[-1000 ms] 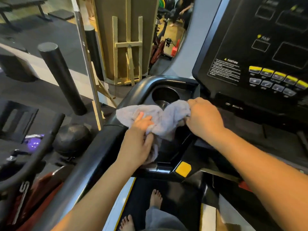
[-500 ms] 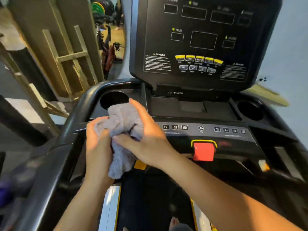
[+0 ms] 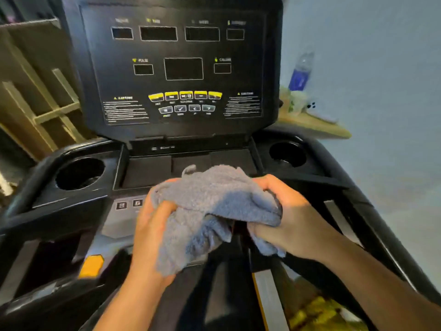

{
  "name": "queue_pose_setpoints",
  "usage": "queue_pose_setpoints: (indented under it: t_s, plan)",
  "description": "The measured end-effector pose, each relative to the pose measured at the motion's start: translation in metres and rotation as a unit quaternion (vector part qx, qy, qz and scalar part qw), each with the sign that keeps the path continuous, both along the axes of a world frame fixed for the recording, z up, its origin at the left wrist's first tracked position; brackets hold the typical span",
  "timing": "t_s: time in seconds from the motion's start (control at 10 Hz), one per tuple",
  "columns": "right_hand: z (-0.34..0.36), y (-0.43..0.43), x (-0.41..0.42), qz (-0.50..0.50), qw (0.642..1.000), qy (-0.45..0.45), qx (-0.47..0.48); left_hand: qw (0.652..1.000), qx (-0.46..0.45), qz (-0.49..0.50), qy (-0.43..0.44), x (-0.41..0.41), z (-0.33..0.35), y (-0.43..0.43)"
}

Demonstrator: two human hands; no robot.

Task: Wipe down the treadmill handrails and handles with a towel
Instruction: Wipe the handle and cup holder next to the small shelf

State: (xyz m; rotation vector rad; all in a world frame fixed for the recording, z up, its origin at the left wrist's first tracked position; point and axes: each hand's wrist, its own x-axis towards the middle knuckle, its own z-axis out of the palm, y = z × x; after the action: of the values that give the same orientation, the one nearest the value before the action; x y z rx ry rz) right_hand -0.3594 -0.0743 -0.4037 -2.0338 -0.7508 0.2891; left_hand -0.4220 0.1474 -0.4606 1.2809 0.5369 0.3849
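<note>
A grey-blue terry towel (image 3: pixel 210 206) is bunched between both hands, above the middle of the treadmill's lower control strip. My left hand (image 3: pixel 150 230) grips its left and lower folds. My right hand (image 3: pixel 291 220) clutches its right end. The left handrail (image 3: pixel 31 225) runs down the left edge, and the right handrail (image 3: pixel 372 211) slopes down to the right. Neither hand touches a rail. The towel hides the centre buttons.
The black console (image 3: pixel 181 68) with yellow buttons stands straight ahead. Cup holders sit at left (image 3: pixel 80 173) and right (image 3: pixel 287 154). A wooden shelf (image 3: pixel 312 126) with a blue bottle (image 3: pixel 299 72) is beyond the right side. A wooden frame (image 3: pixel 43 108) leans at left.
Both hands carried the towel from the left cup holder and rail to the console's centre. The view swung right, bringing the right cup holder and rail into sight.
</note>
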Motion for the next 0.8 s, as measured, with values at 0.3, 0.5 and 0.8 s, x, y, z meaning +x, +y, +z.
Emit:
queue_pose_setpoints:
  t_s: [0.3, 0.5, 0.8]
  plan:
    - [-0.02, -0.122, 0.067, -0.223, 0.947, -0.229, 0.027, 0.983, 0.143, -0.1, -0.056, 0.035, 0.055, -0.132]
    - [0.005, -0.143, 0.117, -0.334, 0.903, -0.26, 0.075, 0.924, 0.342, -0.076, -0.152, 0.099, 0.06, -0.153]
    - [-0.04, -0.14, 0.149, -0.253, 0.957, 0.079, -0.113, 0.697, 0.651, -0.294, 0.065, 0.164, -0.005, -0.135]
